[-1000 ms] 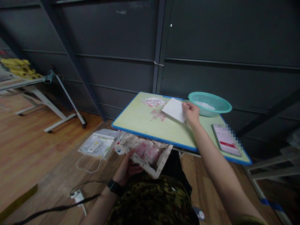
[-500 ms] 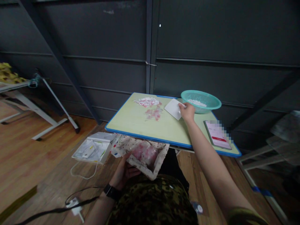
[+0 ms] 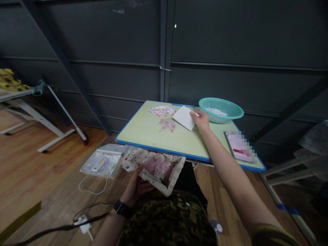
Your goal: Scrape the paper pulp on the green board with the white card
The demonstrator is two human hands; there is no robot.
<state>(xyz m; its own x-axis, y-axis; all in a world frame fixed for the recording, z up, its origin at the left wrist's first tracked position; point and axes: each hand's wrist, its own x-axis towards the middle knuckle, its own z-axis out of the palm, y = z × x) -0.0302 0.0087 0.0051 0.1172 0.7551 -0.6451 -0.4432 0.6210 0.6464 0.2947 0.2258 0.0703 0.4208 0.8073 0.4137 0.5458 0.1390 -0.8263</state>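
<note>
My right hand [image 3: 202, 121] pinches the edge of a stiff white card [image 3: 185, 118], tilted over the small yellow-green table [image 3: 143, 131]. Just left of the card lies a patch of pink, see-through bits [image 3: 167, 125], and behind that a heap of white and pink flakes [image 3: 161, 110]. My left hand [image 3: 139, 184] grips the near side of a pale speckled bag [image 3: 153, 179] below the table's front edge. The bag's mouth faces up, and pinkish clear material [image 3: 159, 165] shows inside.
A green plastic basket [image 3: 221, 109] with white pieces stands at the back right of the table. A phone or tablet [image 3: 241, 147] lies at the right edge. On the floor are an open white box [image 3: 102, 164] and a power strip [image 3: 83, 223] with cables.
My right hand has moved the white card slightly left and away from me, closer to the pink bits. My left hand and the bag hold still.
</note>
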